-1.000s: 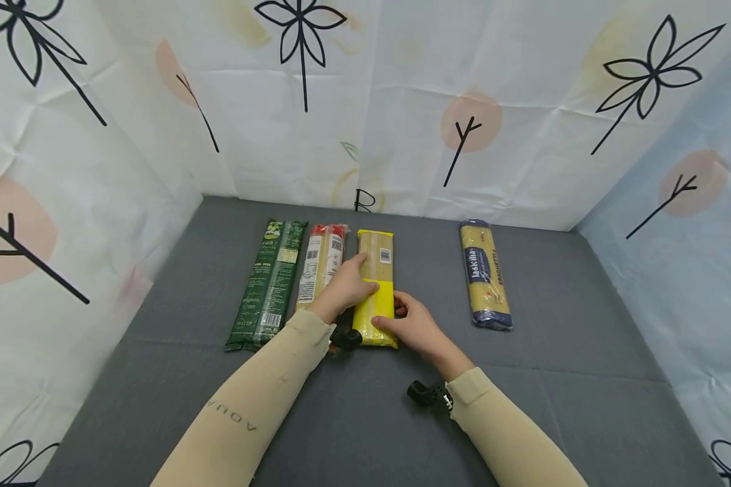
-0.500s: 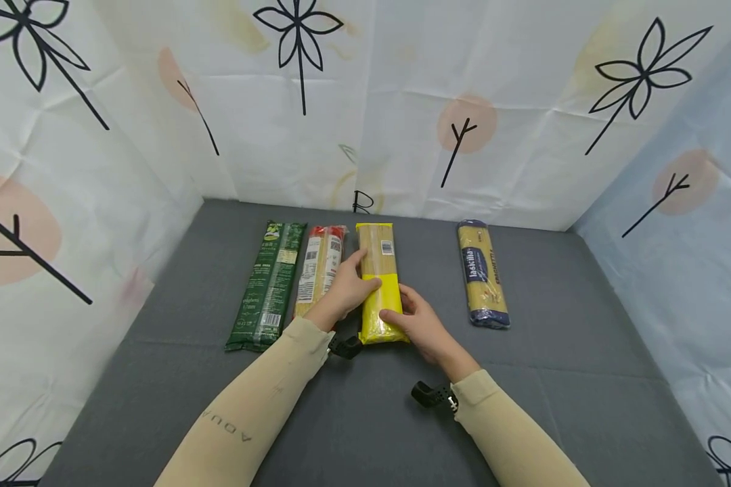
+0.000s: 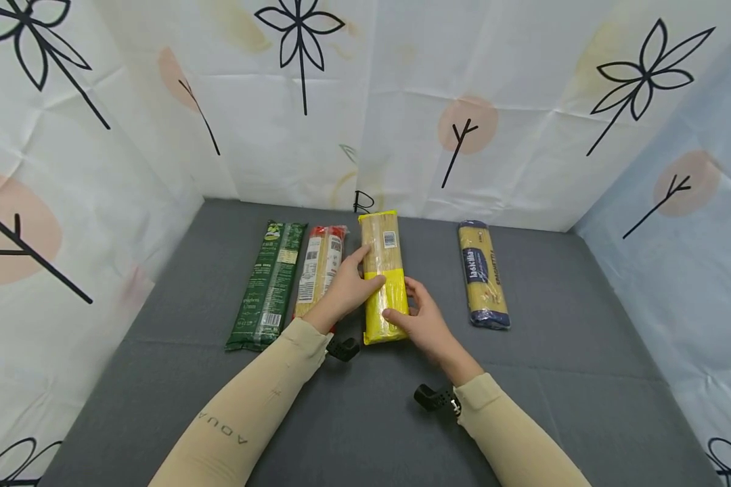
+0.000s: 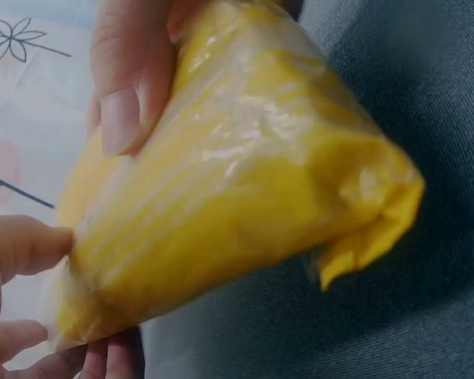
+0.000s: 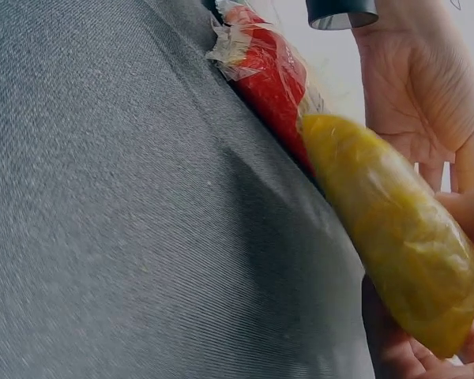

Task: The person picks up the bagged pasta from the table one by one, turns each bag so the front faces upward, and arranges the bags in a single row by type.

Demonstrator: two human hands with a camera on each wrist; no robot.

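Note:
Both hands hold a yellow packet of spaghetti between them, its far end raised towards the back of the table. My left hand grips its left edge, thumb on top over the yellow band. From the right, my right hand grips the lower right edge, thumb on top and fingers round the side. In the left wrist view the yellow wrapper shows its crumpled end above the grey cloth. The right wrist view shows the packet's end over a shadow, fingers partly beneath it.
Left of the held packet lie a red-ended spaghetti packet and a green one. A blue-and-yellow spaghetti packet lies to the right. Patterned white cloth walls the grey table at the back and sides.
Both hands have lifted the yellow spaghetti packet and shifted it slightly right and away from the body. The other packets stay where they were.

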